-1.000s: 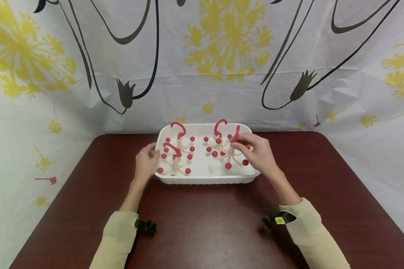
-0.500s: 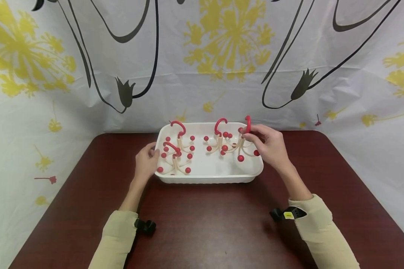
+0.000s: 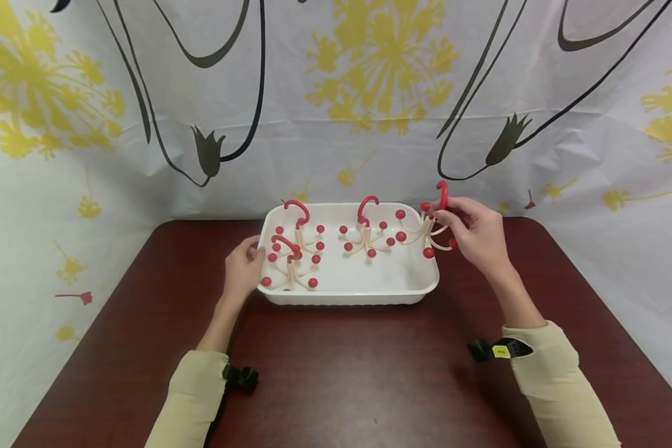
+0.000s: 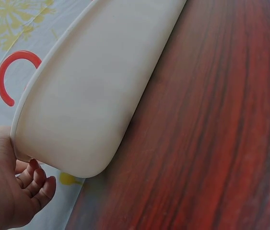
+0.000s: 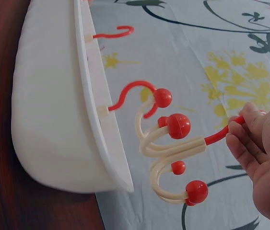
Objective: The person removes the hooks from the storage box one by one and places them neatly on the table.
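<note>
your right hand (image 3: 478, 235) pinches the red hook of a ball-tipped hanger (image 5: 192, 147), thumb against fingertips, the cream arms fanning out beyond the grip. that hook is slim, so it could roll between your fingers and tip the piece, as the weight looks to sit towards the balls. the hanger is held up at the right end of the white tray (image 3: 341, 300), some arms crossing the rim in the head view; a low pass could catch a ball there and tug the hook loose or jolt the tray. a second hanger (image 3: 365, 234) stands inside, nearby, so a swing leftward could tangle the two. at the far left your left hand (image 3: 245, 267) grips the tray's edge, fingers curled; if it eases off, a knock could slide the tray across the table (image 3: 336, 373)
</note>
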### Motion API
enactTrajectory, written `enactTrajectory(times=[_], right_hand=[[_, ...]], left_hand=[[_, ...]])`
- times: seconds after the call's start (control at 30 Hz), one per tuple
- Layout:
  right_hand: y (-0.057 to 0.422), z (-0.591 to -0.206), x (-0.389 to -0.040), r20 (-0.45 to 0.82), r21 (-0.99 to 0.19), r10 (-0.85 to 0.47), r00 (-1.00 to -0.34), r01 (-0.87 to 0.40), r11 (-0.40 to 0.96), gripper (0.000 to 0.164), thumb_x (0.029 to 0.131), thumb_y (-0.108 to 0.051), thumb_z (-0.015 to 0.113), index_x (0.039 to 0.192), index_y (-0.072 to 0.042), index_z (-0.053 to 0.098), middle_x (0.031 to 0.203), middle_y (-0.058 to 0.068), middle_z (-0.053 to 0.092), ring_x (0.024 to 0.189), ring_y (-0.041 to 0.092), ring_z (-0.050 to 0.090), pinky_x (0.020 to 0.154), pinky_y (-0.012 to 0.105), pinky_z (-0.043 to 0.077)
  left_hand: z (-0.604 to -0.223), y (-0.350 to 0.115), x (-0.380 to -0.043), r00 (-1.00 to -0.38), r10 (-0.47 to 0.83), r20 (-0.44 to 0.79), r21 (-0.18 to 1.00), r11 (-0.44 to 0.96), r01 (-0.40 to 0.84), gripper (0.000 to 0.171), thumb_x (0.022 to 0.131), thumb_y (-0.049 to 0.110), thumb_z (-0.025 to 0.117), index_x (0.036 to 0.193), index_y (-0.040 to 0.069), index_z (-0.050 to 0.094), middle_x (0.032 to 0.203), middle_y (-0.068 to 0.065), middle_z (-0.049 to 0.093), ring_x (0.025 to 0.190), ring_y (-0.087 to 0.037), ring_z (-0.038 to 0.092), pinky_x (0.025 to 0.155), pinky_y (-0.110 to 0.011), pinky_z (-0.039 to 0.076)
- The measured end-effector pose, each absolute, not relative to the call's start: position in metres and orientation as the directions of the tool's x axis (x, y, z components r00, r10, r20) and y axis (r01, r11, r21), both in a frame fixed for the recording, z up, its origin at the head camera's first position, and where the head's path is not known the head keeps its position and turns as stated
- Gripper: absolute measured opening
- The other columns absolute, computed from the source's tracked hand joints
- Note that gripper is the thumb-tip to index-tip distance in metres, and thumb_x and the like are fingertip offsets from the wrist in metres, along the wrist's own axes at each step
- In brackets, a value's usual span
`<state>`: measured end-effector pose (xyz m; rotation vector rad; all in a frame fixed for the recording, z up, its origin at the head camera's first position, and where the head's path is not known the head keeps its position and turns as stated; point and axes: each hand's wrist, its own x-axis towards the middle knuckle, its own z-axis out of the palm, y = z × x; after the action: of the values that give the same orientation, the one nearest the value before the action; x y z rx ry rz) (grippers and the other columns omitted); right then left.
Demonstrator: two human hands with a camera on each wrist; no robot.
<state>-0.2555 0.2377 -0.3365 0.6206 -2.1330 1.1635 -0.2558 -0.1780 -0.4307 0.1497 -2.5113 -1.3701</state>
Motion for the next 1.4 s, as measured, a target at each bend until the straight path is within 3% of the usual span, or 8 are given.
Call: enactTrajectory(times=[0.2, 0.53, 0.87, 1.4], right_hand=[[0.254, -0.338, -0.259, 0.725, -0.553, -0.063, -0.686, -0.634, 0.541, 0.020, 0.086, 0.005, 0.075, 0.106, 0.000, 0.076, 0.098, 0.015, 0.074, 0.076, 0.001, 0.059, 0.064, 0.012, 0.043], [0.277, -0.346, -0.270, 0.715, -0.576, 0.008, -0.699, -0.582, 0.573, 0.020, 0.087, 0.004, 0.074, 0.107, 0.002, 0.076, 0.097, 0.016, 0.073, 0.082, -0.006, 0.065, 0.075, 0.010, 0.046], [0.290, -0.356, -0.281, 0.691, -0.589, 0.074, -0.719, -0.501, 0.634, 0.019, 0.089, 0.001, 0.074, 0.108, 0.007, 0.074, 0.097, 0.024, 0.072, 0.077, -0.015, 0.061, 0.072, 0.007, 0.045], [0.305, -0.383, -0.305, 0.593, -0.628, 0.127, -0.795, -0.358, 0.691, 0.022, 0.095, -0.011, 0.071, 0.110, 0.006, 0.074, 0.092, 0.025, 0.073, 0.069, -0.020, 0.053, 0.064, 0.007, 0.040]], left_hand=[[-0.431, -0.178, -0.255, -0.959, -0.222, 0.177, 0.841, 0.541, 0.030, 0.042, 0.104, 0.021, 0.055, 0.141, 0.002, 0.055, 0.101, -0.018, 0.060, 0.091, -0.031, 0.057, 0.079, -0.037, 0.049], [-0.433, -0.181, -0.255, -0.963, -0.219, 0.159, 0.854, 0.521, 0.023, 0.042, 0.105, 0.021, 0.055, 0.143, 0.002, 0.054, 0.117, -0.021, 0.062, 0.101, -0.033, 0.059, 0.088, -0.042, 0.051], [-0.433, -0.179, -0.256, -0.955, -0.227, 0.191, 0.844, 0.535, 0.042, 0.040, 0.104, 0.020, 0.056, 0.140, 0.002, 0.057, 0.097, -0.016, 0.058, 0.090, -0.030, 0.057, 0.079, -0.037, 0.048], [-0.433, -0.178, -0.258, -0.956, -0.230, 0.185, 0.848, 0.529, 0.037, 0.041, 0.104, 0.020, 0.055, 0.141, 0.003, 0.056, 0.095, -0.015, 0.057, 0.089, -0.028, 0.057, 0.079, -0.037, 0.049]])
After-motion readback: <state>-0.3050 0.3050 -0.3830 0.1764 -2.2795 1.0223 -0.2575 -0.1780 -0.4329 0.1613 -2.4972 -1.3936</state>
